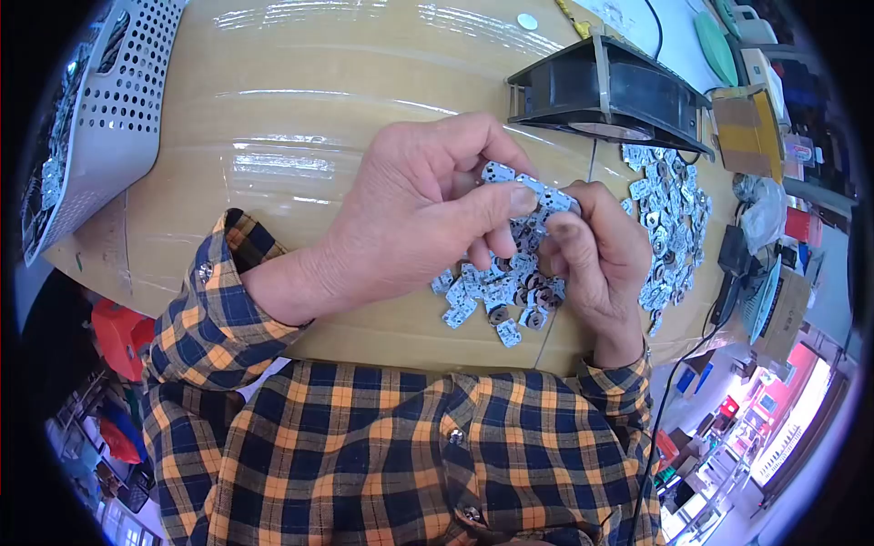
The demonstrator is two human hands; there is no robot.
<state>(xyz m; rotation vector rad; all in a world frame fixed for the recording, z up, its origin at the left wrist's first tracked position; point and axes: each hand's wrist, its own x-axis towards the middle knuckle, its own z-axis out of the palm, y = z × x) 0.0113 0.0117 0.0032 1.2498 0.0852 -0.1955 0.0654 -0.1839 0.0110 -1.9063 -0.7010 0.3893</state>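
Note:
A strip of small pale circuit boards is held between my two hands above the table. My left hand grips it with the thumb pressed on top and the fingers curled beneath. At the strip's other end, my right hand is closed on it, thumb bent against its near edge. Right under the hands lies a heap of loose small boards, some with dark round parts; my hands hide part of it. A larger heap of similar boards spreads out to the right of my right hand.
A black box fan stands at the far right of the table. A perforated light-grey basket filled with parts sits at the left. Along the right edge are a cardboard box, a clear plastic bag and a black cable.

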